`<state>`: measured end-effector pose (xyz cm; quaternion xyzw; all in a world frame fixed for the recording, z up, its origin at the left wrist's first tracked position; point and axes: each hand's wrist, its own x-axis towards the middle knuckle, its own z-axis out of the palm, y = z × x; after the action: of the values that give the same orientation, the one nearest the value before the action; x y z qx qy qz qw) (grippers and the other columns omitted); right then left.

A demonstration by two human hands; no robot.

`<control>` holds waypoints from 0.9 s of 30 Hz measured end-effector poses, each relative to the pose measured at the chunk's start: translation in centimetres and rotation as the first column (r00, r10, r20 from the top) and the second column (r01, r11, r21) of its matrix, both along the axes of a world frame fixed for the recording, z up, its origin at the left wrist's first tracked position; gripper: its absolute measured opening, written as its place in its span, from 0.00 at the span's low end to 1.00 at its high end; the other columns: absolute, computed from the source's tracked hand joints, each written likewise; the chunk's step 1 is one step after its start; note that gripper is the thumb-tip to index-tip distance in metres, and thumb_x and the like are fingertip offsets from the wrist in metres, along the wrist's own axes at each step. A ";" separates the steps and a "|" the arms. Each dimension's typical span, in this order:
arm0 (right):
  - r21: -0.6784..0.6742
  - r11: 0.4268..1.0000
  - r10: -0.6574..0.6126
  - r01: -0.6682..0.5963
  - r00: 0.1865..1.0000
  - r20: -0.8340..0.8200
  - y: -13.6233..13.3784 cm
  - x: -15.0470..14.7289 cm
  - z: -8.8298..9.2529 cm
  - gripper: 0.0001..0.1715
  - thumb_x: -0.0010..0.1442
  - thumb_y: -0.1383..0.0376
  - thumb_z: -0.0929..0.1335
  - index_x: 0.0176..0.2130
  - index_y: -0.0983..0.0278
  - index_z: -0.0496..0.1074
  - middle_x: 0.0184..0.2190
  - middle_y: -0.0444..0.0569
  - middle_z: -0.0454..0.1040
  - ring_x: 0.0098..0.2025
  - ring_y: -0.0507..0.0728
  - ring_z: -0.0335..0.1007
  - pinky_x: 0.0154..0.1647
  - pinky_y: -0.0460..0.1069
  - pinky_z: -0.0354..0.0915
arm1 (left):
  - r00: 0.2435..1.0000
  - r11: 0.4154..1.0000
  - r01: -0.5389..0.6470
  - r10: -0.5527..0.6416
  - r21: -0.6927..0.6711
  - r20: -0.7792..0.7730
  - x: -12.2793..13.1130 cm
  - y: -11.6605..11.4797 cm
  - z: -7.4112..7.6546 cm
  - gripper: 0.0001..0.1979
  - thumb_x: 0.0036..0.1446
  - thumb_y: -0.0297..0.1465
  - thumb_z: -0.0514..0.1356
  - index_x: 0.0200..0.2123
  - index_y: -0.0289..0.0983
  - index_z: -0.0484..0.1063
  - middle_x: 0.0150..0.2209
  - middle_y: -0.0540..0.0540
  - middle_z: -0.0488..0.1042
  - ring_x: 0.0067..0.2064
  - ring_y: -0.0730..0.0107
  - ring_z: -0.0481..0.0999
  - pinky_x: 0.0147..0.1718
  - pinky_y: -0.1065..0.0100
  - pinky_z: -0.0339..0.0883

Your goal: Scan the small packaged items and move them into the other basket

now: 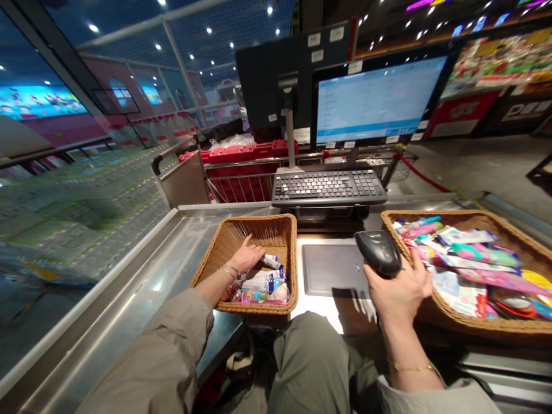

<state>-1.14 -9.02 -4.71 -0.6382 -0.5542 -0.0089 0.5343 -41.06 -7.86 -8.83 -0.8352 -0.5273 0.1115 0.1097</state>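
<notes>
My right hand is wrapped round a black handheld barcode scanner, held up beside the right basket. Inside the smaller wicker basket on the left is my left hand, its fingers stretched out and apart, with nothing visible in them. Small packets in white and blue wrappers lie below and beside that hand, along with pink and other coloured items near the basket's front wall. The larger wicker basket at the right is full of colourful packaged goods.
Between the baskets, a flat grey plate lies on the counter. Behind it stand a keyboard and a lit monitor. A metal counter with a raised edge runs along the left. Red baskets and a cart are beyond.
</notes>
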 end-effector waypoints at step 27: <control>0.046 0.994 0.101 -0.104 0.994 0.048 -0.1 -0.3 0.0 0.30 0.54 0.52 0.68 0.52 0.63 0.75 0.58 0.61 0.73 0.69 0.72 0.56 0.70 0.74 0.42 | 0.920 0.823 -0.313 0.139 0.474 0.366 4.9 -1.8 9.7 0.09 0.66 0.33 0.60 0.48 0.45 0.77 0.63 0.43 0.74 0.69 0.42 0.62 0.65 0.22 0.37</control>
<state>-1.39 -9.16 -4.73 -0.5955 -0.5977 -0.0092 0.5366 -36.14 -9.63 0.83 -0.7108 -0.6445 -0.1588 0.2329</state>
